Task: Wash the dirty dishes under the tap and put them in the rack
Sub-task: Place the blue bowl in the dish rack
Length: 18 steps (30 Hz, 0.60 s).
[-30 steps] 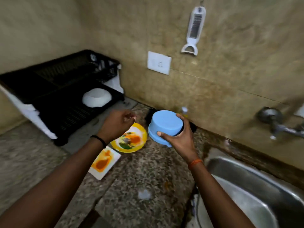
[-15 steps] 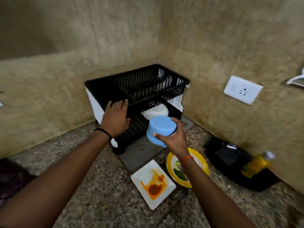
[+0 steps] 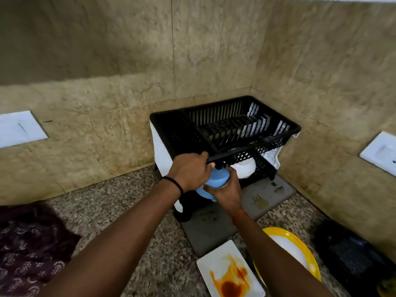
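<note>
A black two-tier dish rack (image 3: 225, 129) stands in the wall corner. My left hand (image 3: 190, 171) grips the front edge of its upper tier. My right hand (image 3: 227, 191) holds a blue bowl (image 3: 214, 182) upside down at the mouth of the lower tier, partly hidden behind both hands. A white bowl (image 3: 244, 170) sits upside down inside the lower tier, just right of the blue one. On the counter near me lie a white square plate (image 3: 230, 273) smeared with orange sauce and a yellow-rimmed plate (image 3: 293, 251).
A grey mat (image 3: 235, 215) lies under and in front of the rack. A dark patterned cloth (image 3: 30, 247) is at the left, a black tray (image 3: 351, 251) at the right. Wall sockets (image 3: 379, 153) sit on both walls. The speckled granite counter (image 3: 120, 202) runs to the walls.
My view swung left from the sink to the rack. My right hand carried the blue bowl up to the lower tier, and my left hand closed on the upper tier's front edge.
</note>
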Available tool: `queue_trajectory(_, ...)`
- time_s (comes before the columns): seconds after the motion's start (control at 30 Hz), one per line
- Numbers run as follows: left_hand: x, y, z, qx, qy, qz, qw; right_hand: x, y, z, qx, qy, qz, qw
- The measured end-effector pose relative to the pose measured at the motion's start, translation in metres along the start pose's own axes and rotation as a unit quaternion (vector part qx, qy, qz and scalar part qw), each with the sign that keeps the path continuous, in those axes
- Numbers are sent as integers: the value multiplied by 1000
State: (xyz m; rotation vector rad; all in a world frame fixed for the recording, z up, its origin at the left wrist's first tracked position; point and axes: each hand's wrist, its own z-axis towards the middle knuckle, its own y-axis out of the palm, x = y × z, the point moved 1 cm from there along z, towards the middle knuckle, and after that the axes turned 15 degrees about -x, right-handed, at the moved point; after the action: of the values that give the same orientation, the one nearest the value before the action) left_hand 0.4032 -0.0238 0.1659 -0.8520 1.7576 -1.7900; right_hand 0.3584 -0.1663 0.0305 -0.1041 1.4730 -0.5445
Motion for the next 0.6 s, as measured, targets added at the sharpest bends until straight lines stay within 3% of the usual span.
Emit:
queue_trajectory(0.3,2,-2,10,-12,3,27,1000,33,31,11,-16,68,15,997)
queue_trajectory(0.6,0,-4,17,-33,15,1,999,25,38,35,-38,65,-86,993)
